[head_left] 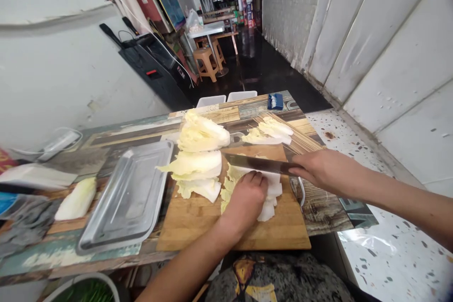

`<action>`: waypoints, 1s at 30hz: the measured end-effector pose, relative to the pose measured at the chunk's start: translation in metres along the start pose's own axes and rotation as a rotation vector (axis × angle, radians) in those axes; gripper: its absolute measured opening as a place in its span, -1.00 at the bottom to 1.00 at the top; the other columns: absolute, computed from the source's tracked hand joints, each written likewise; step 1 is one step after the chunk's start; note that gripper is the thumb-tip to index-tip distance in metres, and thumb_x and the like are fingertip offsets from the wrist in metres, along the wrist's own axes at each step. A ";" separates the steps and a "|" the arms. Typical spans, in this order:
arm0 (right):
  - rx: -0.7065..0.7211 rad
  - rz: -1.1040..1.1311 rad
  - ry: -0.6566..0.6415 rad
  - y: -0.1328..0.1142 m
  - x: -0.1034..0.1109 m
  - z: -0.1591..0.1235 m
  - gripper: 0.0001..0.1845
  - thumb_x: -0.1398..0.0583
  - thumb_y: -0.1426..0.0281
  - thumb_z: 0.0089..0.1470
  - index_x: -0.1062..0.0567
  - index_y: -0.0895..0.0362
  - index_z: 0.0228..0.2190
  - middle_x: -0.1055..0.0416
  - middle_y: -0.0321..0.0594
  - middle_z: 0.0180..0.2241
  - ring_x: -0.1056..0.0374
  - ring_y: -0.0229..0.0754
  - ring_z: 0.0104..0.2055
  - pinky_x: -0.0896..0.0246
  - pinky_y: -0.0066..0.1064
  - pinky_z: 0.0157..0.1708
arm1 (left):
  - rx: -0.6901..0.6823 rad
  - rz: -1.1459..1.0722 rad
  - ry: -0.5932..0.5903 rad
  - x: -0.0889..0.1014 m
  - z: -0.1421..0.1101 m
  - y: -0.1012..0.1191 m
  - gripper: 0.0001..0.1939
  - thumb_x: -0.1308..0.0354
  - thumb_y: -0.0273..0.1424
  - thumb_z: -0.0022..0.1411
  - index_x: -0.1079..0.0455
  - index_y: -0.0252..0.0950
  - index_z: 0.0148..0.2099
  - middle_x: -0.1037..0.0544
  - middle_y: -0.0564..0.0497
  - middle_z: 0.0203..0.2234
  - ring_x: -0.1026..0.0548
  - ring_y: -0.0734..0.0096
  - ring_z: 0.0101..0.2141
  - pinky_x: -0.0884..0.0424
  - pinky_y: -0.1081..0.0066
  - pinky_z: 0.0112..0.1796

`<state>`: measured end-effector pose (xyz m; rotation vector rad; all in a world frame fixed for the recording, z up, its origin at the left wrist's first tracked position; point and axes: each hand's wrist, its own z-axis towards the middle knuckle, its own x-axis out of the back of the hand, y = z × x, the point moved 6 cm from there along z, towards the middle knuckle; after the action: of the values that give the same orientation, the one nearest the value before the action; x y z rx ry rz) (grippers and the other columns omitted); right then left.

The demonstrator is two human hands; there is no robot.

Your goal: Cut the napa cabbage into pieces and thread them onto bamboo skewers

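Note:
My right hand (307, 166) is closed around the handle of a knife (260, 163), whose wide blade lies across napa cabbage leaves (274, 184) on the wooden cutting board (198, 226). With curled fingers, my left hand (249, 193) presses those leaves down just in front of the blade. Left of them on the board, more pale cabbage leaves (198, 164) rest in a stack. A larger cabbage piece (201, 134) sits at the board's far left corner. Smaller cabbage leaves (269, 131) lie beyond the board, partly over thin wooden skewers (304, 139).
A metal tray (134, 188) stands left of the board, with a small cabbage (78, 199) and a grey cloth (30, 226) beyond it. Two white containers (242, 96) and a blue box (275, 101) are at the far edge. Below the table's front is a bowl of greens (88, 290).

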<state>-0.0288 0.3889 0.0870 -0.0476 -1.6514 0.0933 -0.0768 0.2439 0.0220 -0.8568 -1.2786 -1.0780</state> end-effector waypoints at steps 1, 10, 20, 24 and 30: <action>0.005 0.011 -0.008 0.000 0.000 0.001 -0.70 -0.02 0.24 0.28 -0.46 0.09 -0.38 -0.49 -0.26 -0.51 -0.38 -0.17 -0.49 0.05 -0.42 -0.56 | 0.005 -0.005 -0.001 0.001 0.000 0.000 -0.73 -0.02 -0.62 0.24 -0.46 -0.48 -0.06 -0.54 -0.26 -0.11 -0.47 0.12 -0.07 -0.43 0.21 -0.03; 0.029 -0.023 -0.041 0.000 -0.003 0.007 -0.70 -0.04 0.27 0.26 -0.44 0.12 -0.41 -0.48 -0.23 -0.53 -0.38 -0.18 -0.52 0.06 -0.42 -0.57 | -0.007 0.003 0.023 0.000 -0.001 -0.001 -0.73 -0.05 -0.60 0.24 -0.46 -0.49 -0.04 -0.55 -0.23 -0.10 -0.46 0.14 -0.07 -0.42 0.26 -0.02; -0.013 -0.089 -0.159 -0.014 -0.012 0.030 -0.69 -0.07 0.26 0.25 -0.51 0.19 -0.32 -0.54 -0.04 -0.41 -0.47 -0.03 -0.38 -0.09 -0.36 -0.50 | -0.024 0.078 -0.002 -0.003 0.000 -0.002 -0.76 -0.05 -0.61 0.23 -0.47 -0.48 -0.09 -0.56 -0.22 -0.16 -0.48 0.14 -0.11 -0.45 0.27 -0.08; -0.020 -0.070 -0.122 -0.001 -0.011 0.030 -0.69 -0.07 0.24 0.24 -0.52 0.18 -0.26 -0.55 -0.05 -0.38 -0.48 -0.02 -0.35 -0.15 -0.36 -0.44 | -0.051 0.057 0.083 0.005 -0.007 -0.006 -0.77 -0.06 -0.64 0.20 -0.46 -0.48 -0.12 -0.57 -0.21 -0.20 -0.50 0.17 -0.17 -0.47 0.28 -0.11; -0.242 -0.177 0.039 0.043 -0.005 0.043 -0.61 0.01 0.19 0.27 -0.49 0.19 -0.23 -0.55 0.02 -0.33 -0.49 0.04 -0.30 -0.13 -0.33 -0.45 | -0.177 0.169 0.379 0.034 -0.037 0.006 -0.75 0.05 -0.58 0.30 -0.42 -0.48 -0.07 -0.58 -0.20 -0.23 -0.51 0.18 -0.23 -0.49 0.25 -0.21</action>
<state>-0.0722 0.4299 0.0749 -0.0864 -1.6136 -0.2411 -0.0605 0.2063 0.0513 -0.8280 -0.7915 -1.1636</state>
